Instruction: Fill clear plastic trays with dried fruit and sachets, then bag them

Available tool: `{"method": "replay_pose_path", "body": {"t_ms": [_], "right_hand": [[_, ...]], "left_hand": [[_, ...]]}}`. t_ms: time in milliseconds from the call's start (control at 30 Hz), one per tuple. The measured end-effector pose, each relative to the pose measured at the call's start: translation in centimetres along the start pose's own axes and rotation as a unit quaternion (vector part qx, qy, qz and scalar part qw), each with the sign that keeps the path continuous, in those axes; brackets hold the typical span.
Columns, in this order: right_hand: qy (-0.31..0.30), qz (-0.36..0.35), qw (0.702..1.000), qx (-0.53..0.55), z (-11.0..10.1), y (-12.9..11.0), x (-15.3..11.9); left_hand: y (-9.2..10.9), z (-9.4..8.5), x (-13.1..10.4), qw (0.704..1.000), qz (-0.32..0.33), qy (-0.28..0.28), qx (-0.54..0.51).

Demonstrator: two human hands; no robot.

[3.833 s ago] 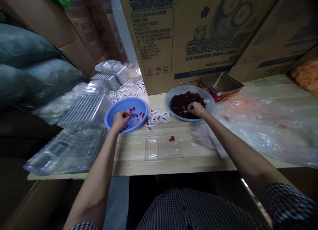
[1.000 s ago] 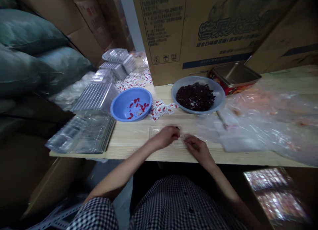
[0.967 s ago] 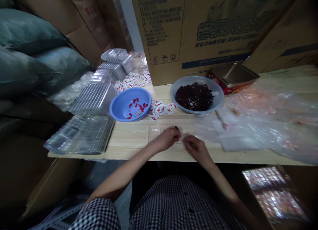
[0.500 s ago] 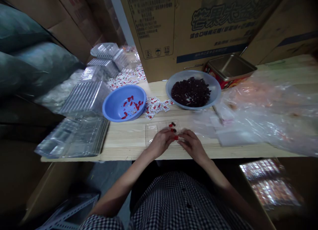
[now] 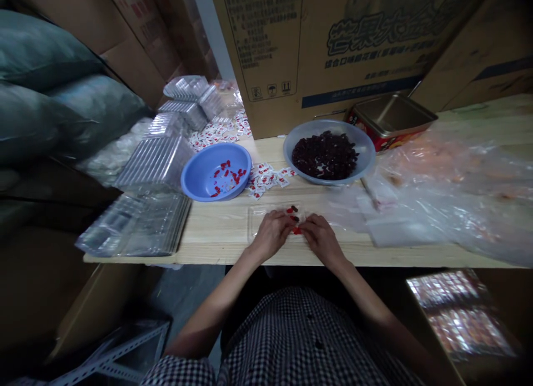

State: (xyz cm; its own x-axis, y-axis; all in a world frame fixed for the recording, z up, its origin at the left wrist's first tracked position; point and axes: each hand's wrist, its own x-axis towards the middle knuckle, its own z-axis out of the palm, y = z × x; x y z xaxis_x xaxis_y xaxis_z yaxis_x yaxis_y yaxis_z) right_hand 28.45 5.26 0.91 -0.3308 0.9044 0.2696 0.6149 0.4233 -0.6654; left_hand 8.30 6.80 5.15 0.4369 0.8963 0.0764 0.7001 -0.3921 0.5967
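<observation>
A shallow clear plastic tray (image 5: 255,222) lies on the wooden table in front of me. Small red and dark pieces (image 5: 293,209) sit at its right end. My left hand (image 5: 271,231) bends over the tray with its fingers closed together at the tips. From the other side my right hand (image 5: 323,239) meets it, thumb and fingers pinched. Between the fingertips shows a small red piece (image 5: 297,230); which hand grips it I cannot tell. Beyond the hands stand a blue basin (image 5: 189,180) with a few red pieces and a pale bowl (image 5: 368,155) of dark pieces.
Small red-and-white packets (image 5: 266,178) lie between the basins. Stacked clear plastic trays (image 5: 145,225) fill the left side. A red tin (image 5: 385,141) and clear plastic bags (image 5: 441,208) are on the right. A large cardboard box (image 5: 275,116) stands behind.
The whole view has shifted slightly, so the table's things appear further right. Both hands stay at the tray's right end, with only small finger movement.
</observation>
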Motion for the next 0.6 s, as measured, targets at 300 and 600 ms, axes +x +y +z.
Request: {"method": "replay_pose_path", "body": {"t_ms": [300,600], "right_hand": [[0.023,0.001,1.0,-0.007,-1.0,0.0,0.5],[0.038,0.007,0.999,0.032,-0.3,1.0,0.2]], "left_hand": [[-2.3,-1.3,0.1,0.995,-0.046,0.091,-0.004],[-8.3,-2.6,5.6,0.948,-0.24,0.083,0.191]]}}
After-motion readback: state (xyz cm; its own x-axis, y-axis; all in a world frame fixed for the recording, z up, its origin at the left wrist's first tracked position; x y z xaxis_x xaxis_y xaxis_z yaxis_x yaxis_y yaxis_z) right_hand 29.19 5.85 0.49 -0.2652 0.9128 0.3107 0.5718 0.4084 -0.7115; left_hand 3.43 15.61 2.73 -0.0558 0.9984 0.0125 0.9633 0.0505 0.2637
